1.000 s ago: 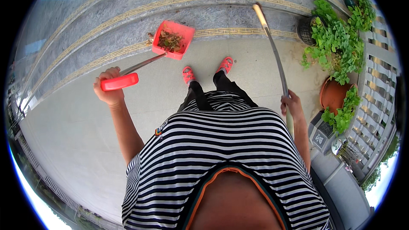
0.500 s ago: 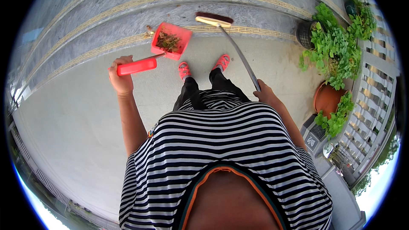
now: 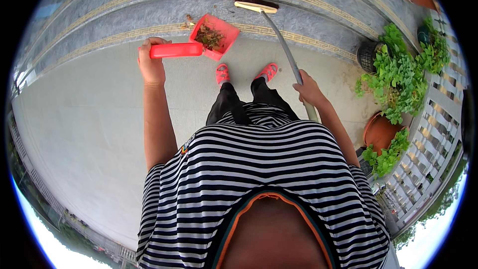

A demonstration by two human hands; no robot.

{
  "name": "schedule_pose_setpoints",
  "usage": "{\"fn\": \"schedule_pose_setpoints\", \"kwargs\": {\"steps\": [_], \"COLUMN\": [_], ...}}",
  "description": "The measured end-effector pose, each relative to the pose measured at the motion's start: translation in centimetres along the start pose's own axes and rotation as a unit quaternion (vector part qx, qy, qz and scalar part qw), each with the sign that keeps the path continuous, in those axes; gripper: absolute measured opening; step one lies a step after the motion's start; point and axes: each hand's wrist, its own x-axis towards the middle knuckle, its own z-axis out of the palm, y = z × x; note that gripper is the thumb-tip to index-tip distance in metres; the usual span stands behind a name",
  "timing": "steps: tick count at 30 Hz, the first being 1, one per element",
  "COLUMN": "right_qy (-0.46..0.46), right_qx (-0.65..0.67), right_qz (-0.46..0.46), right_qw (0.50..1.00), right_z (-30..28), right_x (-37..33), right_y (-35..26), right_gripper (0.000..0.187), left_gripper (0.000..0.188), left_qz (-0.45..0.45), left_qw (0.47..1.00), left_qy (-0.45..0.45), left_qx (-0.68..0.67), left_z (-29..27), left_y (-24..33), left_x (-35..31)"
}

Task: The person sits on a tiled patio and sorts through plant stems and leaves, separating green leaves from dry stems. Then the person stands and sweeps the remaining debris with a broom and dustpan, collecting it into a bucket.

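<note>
My left hand (image 3: 151, 64) is closed round the end of the red handle of a dustpan (image 3: 230, 34). The pan, ahead and left of my feet, holds a heap of dry leaves (image 3: 209, 37). A few loose leaf scraps (image 3: 188, 20) lie on the step beside its far left edge. My right hand (image 3: 308, 88) grips the grey pole of a broom (image 3: 256, 6), whose end shows below the hand. The broom's cream head with dark bristles is on the step, close to the foot of the step above and beyond the dustpan.
Grey stone steps (image 3: 149, 7) with yellow patterned bands rise ahead. On the right stand a black pot (image 3: 367, 56), leafy green plants (image 3: 398, 77) and a brown clay pot (image 3: 379, 132), beside a pale balustrade (image 3: 432, 129). My feet in red sandals (image 3: 222, 73) are on the concrete floor.
The broom head has moved farther ahead, nearer the upper step. My left hand has risen ahead, its dustpan handle now more level. The whole view has shifted slightly.
</note>
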Motion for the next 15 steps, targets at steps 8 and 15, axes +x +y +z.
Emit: {"fn": "schedule_pose_setpoints", "kwargs": {"steps": [8,15], "right_qy": [-0.133,-0.128], "right_qx": [0.01,-0.024], "right_qz": [0.038,-0.001], "right_qw": [0.99,0.991], "right_z": [-1.8,-3.8], "right_x": [-3.9,-6.6], "right_y": [-1.3,-3.6], "right_gripper": [0.056,0.06], "left_gripper": [0.039,0.033], "left_qz": [0.001,0.046], "left_qw": [0.999,0.997], "left_qy": [0.038,0.033], "left_qx": [-0.009,-0.061], "left_z": [0.1,-3.0], "left_y": [0.1,-0.2], "left_x": [0.3,-1.2]}}
